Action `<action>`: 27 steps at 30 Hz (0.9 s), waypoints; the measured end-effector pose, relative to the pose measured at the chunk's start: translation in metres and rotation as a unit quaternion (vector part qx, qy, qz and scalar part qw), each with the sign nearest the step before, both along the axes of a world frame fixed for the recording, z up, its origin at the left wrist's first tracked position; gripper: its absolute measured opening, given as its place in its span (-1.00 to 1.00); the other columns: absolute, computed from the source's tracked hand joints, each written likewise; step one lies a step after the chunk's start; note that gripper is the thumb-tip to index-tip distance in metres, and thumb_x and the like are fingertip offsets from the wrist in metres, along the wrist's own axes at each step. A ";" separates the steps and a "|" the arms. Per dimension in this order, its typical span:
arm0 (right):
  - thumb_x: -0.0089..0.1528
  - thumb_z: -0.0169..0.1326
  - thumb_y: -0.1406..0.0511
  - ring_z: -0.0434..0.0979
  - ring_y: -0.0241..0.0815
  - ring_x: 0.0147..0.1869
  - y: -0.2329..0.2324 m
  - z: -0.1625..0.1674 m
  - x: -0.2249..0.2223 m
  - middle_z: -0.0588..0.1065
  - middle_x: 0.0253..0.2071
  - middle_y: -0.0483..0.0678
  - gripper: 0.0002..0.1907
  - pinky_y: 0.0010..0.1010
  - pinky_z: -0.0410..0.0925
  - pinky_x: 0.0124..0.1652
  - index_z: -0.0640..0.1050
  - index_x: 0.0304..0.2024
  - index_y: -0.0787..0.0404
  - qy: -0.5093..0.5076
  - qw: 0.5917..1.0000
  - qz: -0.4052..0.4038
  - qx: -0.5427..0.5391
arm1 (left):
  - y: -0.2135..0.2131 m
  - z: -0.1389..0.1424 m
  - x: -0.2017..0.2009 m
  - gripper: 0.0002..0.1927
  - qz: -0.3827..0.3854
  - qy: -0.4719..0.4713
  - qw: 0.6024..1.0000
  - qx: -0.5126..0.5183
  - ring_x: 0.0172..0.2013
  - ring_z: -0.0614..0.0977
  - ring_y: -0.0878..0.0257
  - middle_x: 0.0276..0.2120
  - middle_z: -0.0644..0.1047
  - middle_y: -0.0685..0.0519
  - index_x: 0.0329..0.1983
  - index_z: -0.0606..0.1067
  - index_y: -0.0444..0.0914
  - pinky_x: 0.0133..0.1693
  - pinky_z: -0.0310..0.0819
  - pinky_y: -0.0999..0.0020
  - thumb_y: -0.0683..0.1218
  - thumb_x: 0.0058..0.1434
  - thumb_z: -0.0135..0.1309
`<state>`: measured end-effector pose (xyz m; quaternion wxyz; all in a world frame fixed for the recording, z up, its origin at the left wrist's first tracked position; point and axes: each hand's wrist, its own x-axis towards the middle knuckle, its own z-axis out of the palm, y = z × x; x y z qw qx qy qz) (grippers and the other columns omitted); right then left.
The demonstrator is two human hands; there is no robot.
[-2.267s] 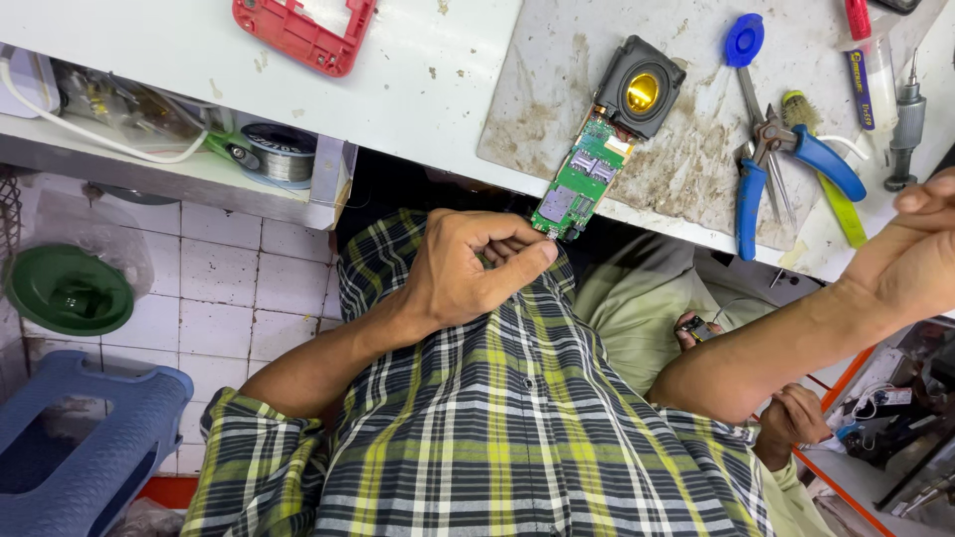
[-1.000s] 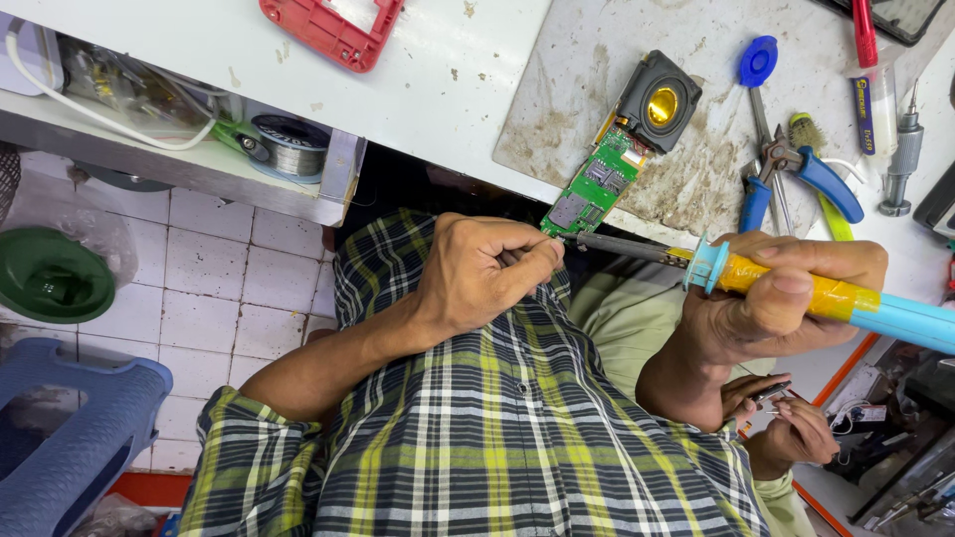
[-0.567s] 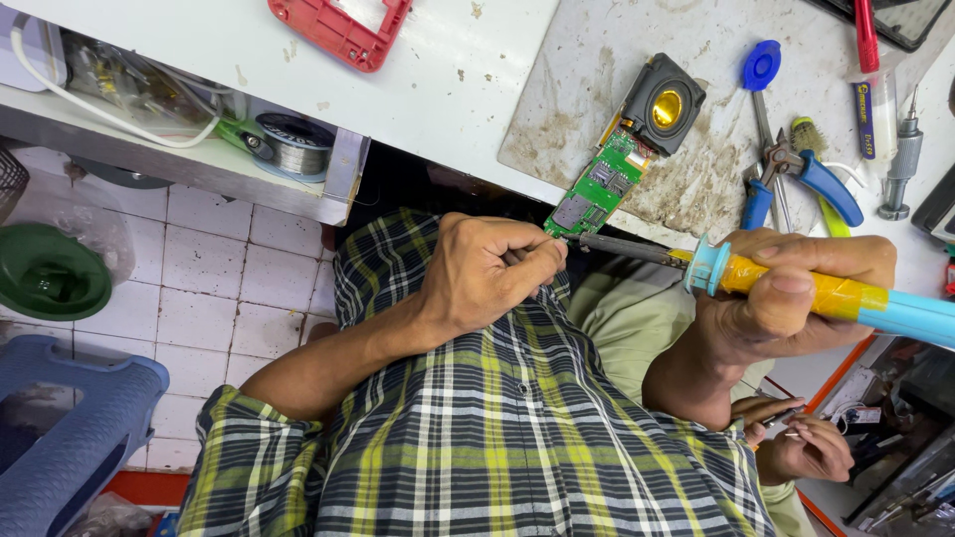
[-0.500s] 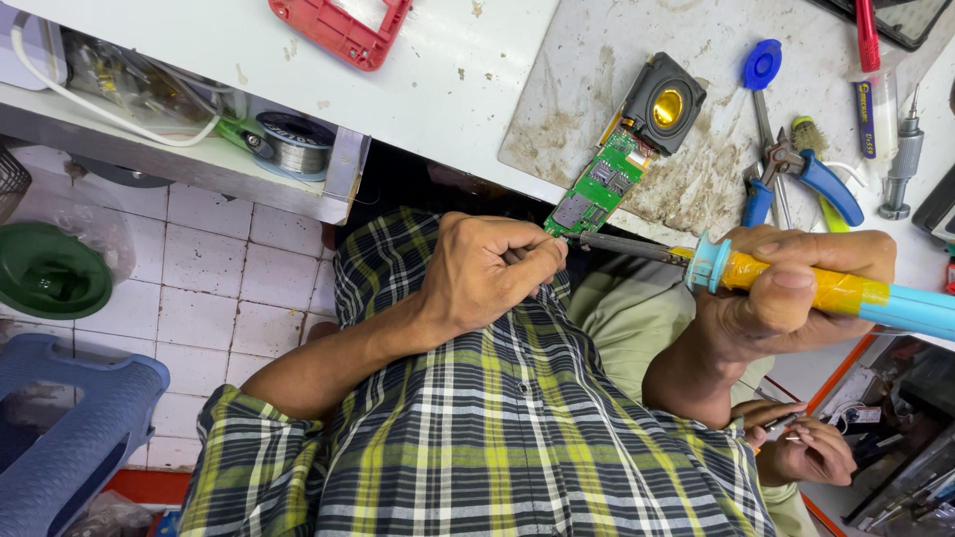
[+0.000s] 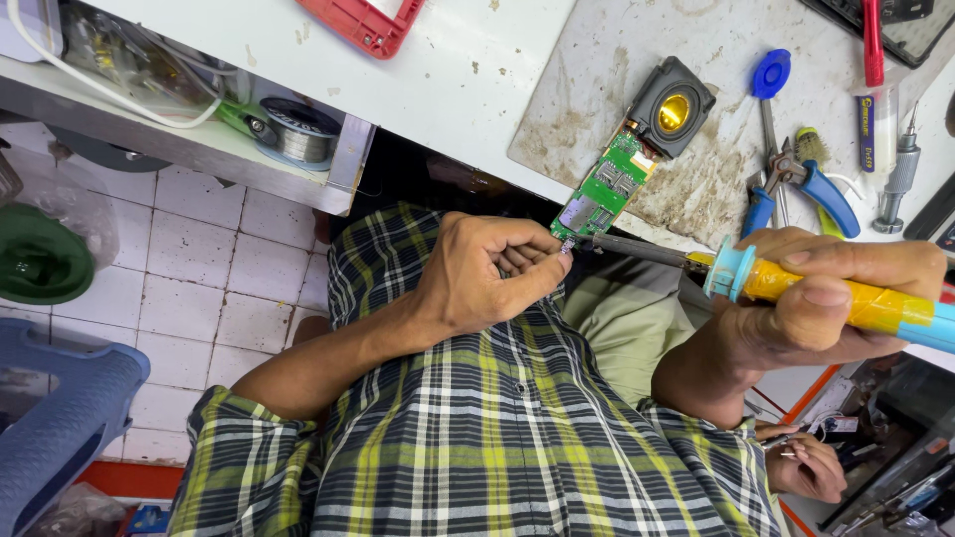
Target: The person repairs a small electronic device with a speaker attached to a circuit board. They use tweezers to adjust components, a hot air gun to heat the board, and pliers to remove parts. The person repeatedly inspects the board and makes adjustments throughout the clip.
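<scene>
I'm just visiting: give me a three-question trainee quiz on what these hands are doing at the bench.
1. True or false: the right hand holds the soldering iron.
2. Where does the iron's tip meet the green circuit board? A) near end, by the left hand's fingers B) far end C) middle
3. Fill in: the blue-handled ____ lie on the stained mat.

Key: 1 true; 2 A; 3 pliers.
</scene>
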<state>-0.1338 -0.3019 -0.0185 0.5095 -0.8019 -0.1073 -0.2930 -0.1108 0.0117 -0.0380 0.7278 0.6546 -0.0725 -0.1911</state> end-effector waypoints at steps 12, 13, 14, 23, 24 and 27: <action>0.51 -0.05 0.10 0.45 0.34 0.12 -0.059 -0.042 -0.029 0.20 0.17 0.44 -0.28 0.05 0.50 0.06 -0.07 0.33 0.49 -0.211 0.870 -0.242 -0.373 | -0.001 -0.007 -0.002 -0.85 0.003 0.018 1.000 -0.018 -0.57 0.59 0.48 -0.55 0.65 0.06 -0.31 0.66 -0.35 -0.51 0.43 0.60 -0.14 0.22 0.23; 0.48 -0.03 0.08 0.49 0.24 0.02 -0.050 -0.037 -0.026 0.30 0.12 0.41 -0.29 -0.01 0.51 0.00 0.00 0.32 0.48 -0.179 0.911 -0.231 -0.292 | -0.001 -0.008 -0.002 -0.85 0.003 0.020 1.000 -0.018 -0.56 0.60 0.47 -0.55 0.65 0.05 -0.30 0.66 -0.36 -0.51 0.44 0.60 -0.14 0.22 0.24; 0.44 -0.01 0.05 0.53 0.13 -0.08 -0.040 -0.031 -0.023 0.39 0.08 0.37 -0.30 -0.08 0.52 -0.06 0.07 0.31 0.46 -0.144 0.942 -0.217 -0.210 | -0.002 -0.009 -0.003 -0.84 0.003 0.022 1.000 -0.018 -0.56 0.61 0.47 -0.55 0.65 0.05 -0.29 0.66 -0.36 -0.51 0.45 0.59 -0.13 0.22 0.24; 0.42 0.04 -0.02 0.48 0.00 -0.43 0.011 0.060 0.009 0.44 -0.39 0.14 -0.48 -0.36 0.41 -0.30 0.46 -0.16 0.38 0.129 0.988 0.070 -0.052 | 0.005 -0.022 0.006 -0.82 0.007 0.033 0.997 -0.073 -0.44 0.73 0.40 -0.42 0.69 0.00 -0.20 0.66 -0.33 -0.39 0.62 0.58 -0.13 0.29 0.13; 0.44 0.07 -0.01 0.51 0.00 -0.39 0.013 0.068 0.008 0.47 -0.36 0.16 -0.47 -0.36 0.42 -0.25 0.49 -0.16 0.39 0.157 0.982 0.091 -0.058 | 0.005 -0.021 0.005 -0.82 0.000 0.013 0.998 -0.056 -0.46 0.71 0.39 -0.44 0.69 -0.01 -0.20 0.66 -0.34 -0.41 0.60 0.57 -0.14 0.26 0.15; 0.48 0.16 0.12 0.55 0.00 -0.38 0.026 0.085 0.006 0.52 -0.35 0.18 -0.57 -0.34 0.44 -0.25 0.51 -0.19 0.42 0.165 0.975 0.111 -0.102 | 0.004 -0.018 0.003 -0.81 -0.011 -0.040 0.999 -0.022 -0.48 0.68 0.38 -0.46 0.68 -0.03 -0.21 0.65 -0.37 -0.43 0.57 0.56 -0.13 0.22 0.21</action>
